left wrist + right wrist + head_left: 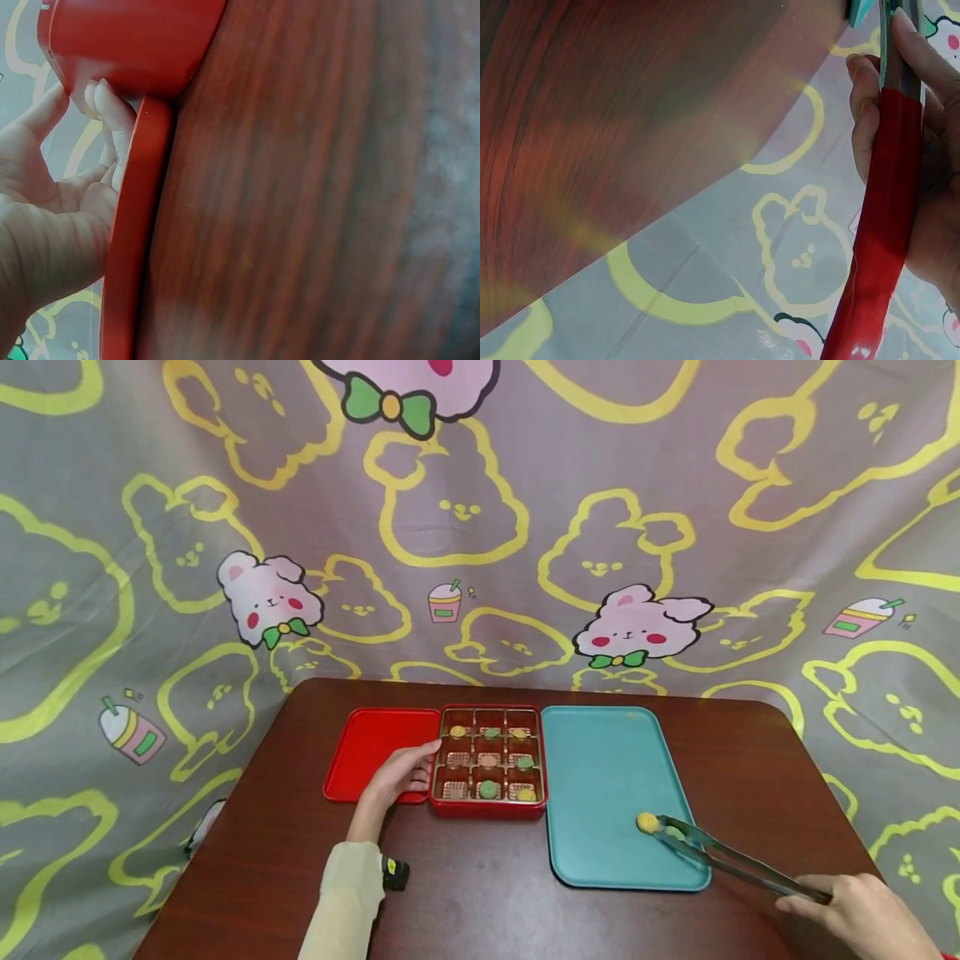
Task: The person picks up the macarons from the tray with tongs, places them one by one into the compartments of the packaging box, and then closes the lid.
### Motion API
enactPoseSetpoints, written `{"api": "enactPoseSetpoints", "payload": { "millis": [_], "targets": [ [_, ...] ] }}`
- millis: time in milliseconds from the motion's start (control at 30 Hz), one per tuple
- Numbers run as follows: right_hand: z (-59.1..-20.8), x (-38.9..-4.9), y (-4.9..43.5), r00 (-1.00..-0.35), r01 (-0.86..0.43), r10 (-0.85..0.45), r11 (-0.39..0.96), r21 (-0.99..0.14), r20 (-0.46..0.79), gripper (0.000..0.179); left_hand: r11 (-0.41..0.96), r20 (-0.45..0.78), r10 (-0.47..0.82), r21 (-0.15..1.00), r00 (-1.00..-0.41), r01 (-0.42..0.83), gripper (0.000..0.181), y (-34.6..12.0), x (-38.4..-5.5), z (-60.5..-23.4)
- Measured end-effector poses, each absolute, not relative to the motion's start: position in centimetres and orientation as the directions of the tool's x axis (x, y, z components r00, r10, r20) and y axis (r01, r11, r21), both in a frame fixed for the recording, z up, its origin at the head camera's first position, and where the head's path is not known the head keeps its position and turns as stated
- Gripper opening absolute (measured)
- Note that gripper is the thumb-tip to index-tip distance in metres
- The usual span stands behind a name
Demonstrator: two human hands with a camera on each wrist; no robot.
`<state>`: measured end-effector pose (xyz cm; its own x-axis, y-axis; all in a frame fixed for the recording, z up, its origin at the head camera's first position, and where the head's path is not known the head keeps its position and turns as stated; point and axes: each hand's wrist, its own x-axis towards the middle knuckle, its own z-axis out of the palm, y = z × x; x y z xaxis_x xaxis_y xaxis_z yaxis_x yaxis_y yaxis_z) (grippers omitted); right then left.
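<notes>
A red box point(489, 810) with a gold divided insert stands mid-table, small yellow, green and pink molded cakes in most cells. Two left-column cells show only ribbed lining. My left hand point(405, 774) rests against the box's left side, thumb at the rim; in the left wrist view its fingertips are right at the box's corner. My right hand point(862, 906) grips long metal tongs point(765, 872) by their red handle point(889, 187). At the tongs' tips is a yellow cake point(647, 822), over the teal tray point(600, 777). A green cake point(675, 832) shows between the tongs' arms.
A flat red lid point(367, 743) lies left of the box, under and beside my left hand. The tray sits directly right of the box. A patterned cloth point(480, 527) hangs behind the brown table point(465, 893).
</notes>
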<state>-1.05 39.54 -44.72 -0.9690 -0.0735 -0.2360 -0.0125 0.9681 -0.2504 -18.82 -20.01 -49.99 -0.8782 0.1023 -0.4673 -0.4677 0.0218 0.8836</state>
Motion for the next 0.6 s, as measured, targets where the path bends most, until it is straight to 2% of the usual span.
{"api": "enactPoseSetpoints", "payload": {
  "millis": [400, 500, 600],
  "targets": [
    [-44.57, -1.15, 39.65, -0.975, 0.024, -0.038, 0.962, -0.273, -0.221, 0.041, 0.03, -0.466, 0.113, 0.884, -0.877, -0.466, 0.034, -19.95, -18.79, -49.79],
    [-44.68, -1.18, 39.41, -0.989, -0.005, -0.046, 0.96, -0.279, -0.138, 0.04, 0.027, -0.468, 0.112, 0.883, -0.877, -0.468, 0.034, -20.03, -18.76, -49.87],
    [-44.63, -1.3, 38.96, -0.996, -0.089, -0.09, 0.956, -0.278, 0.01, 0.029, 0.022, -0.463, 0.112, 0.886, -0.879, -0.464, 0.035, -20.15, -18.77, -49.85]
  ]
}}
